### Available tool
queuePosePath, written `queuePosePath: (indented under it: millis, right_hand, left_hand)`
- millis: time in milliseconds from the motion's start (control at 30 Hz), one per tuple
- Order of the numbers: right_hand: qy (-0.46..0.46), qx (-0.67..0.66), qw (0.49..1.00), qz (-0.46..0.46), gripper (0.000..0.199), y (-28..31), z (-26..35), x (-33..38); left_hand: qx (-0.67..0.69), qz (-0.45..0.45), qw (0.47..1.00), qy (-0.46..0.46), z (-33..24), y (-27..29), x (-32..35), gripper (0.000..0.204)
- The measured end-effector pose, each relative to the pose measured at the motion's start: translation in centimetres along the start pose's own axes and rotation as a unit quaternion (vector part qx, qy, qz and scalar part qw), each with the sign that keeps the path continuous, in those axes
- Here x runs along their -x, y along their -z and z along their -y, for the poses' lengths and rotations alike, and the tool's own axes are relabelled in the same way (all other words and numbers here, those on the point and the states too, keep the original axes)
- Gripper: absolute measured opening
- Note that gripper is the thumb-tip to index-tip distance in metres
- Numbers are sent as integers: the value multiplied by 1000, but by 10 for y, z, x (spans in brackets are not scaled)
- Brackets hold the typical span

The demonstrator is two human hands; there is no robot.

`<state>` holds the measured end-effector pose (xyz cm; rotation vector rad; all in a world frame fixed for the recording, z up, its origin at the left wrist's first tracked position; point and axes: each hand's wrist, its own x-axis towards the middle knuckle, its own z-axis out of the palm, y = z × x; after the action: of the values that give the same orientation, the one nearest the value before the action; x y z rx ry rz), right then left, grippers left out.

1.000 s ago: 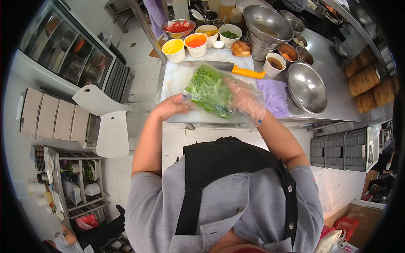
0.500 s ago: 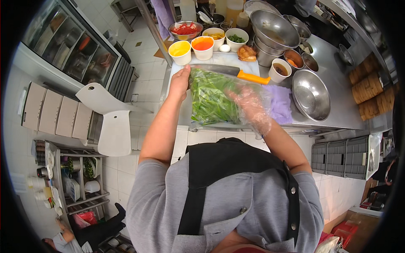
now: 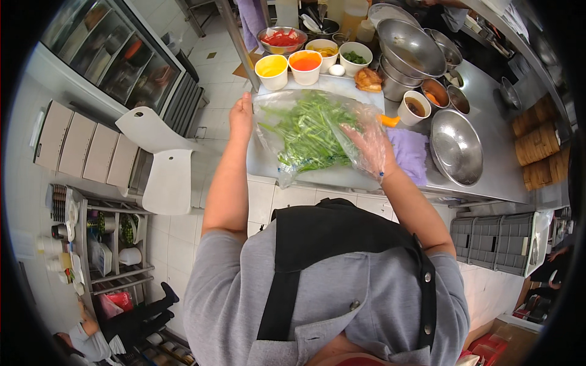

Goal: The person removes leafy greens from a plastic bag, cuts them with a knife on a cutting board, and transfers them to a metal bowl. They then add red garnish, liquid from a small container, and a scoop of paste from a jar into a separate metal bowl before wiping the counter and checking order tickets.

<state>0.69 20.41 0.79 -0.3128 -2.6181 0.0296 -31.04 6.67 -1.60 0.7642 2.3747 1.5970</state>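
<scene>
A clear plastic bag (image 3: 284, 160) of leafy greens (image 3: 318, 125) hangs over the near part of the white cutting board (image 3: 259, 165). My left hand (image 3: 242, 116) is closed at the bag's upper left edge, seemingly pinching the film. Inside the bag's right end is my right hand (image 3: 370, 146), fingers stretched toward the greens and seen through the film. Beyond the bag, only the orange handle (image 3: 389, 121) of the knife shows; its blade is covered.
Behind the board stand white tubs of yellow sauce (image 3: 271, 73) and orange sauce (image 3: 306, 67), an egg (image 3: 336, 70) and a browned piece of food (image 3: 368, 80). To the right are a brown-liquid cup (image 3: 414, 108), a purple cloth (image 3: 409, 152) and a steel bowl (image 3: 456, 148).
My left hand has moved left, and the bag is spread wider and flatter. The greens have shifted within it. The knife blade, visible before, is now covered.
</scene>
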Motion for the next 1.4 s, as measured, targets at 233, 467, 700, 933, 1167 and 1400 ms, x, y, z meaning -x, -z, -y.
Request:
queuePosePath:
  millis: [233,467,700,933,1167,1400]
  right_hand:
    - [-70,-71,995,-5,61,-10,8,-9]
    - [-97,-60,992,51,61,-24,1,-4]
    - [-87,-35,994,60,68,-8,-6,-2]
    - [-90,-26,994,58,71,-18,-17,4]
    - [-94,-86,986,109,71,-22,-25,-2]
    - [-116,-133,977,119,76,-22,-31,0]
  left_hand:
    - [211,189,923,260,-7,-12,57,43]
    - [-50,121,991,13,18,7,43,39]
    - [3,-23,999,34,73,82,-6,39]
    - [76,46,976,199,29,57,40,58]
    - [19,67,991,114,83,70,0,46]
    - [653,-43,742,145,74,103,-27,35]
